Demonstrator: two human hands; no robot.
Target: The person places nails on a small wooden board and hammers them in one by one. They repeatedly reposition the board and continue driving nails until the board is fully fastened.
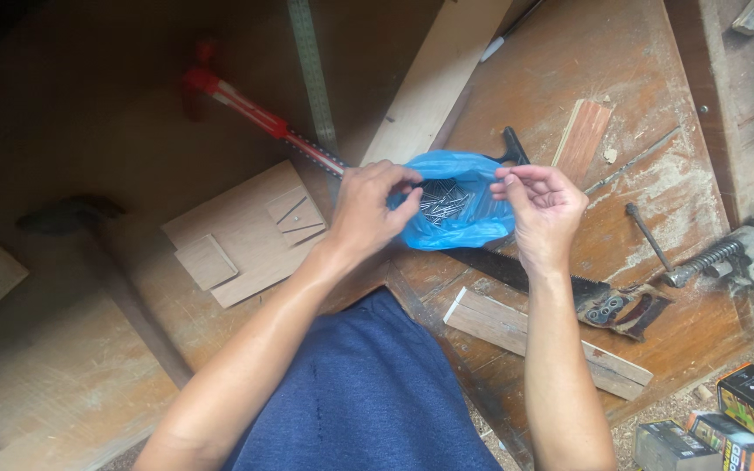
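Thin, glossy blue plastic bag (455, 214), crinkled, with dull grey metal nails (441, 202) inside. Worn, dusty wooden workbench (656, 174), matt and rough. Saw blade (517, 272) is dark, matt steel.

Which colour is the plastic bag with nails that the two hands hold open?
Bright blue; the plastic bag shows best in the head view.

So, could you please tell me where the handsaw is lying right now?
In the head view the handsaw lies on the workbench right of centre, its blade running under the blue bag and the right hand, its handle beside a wooden strip.
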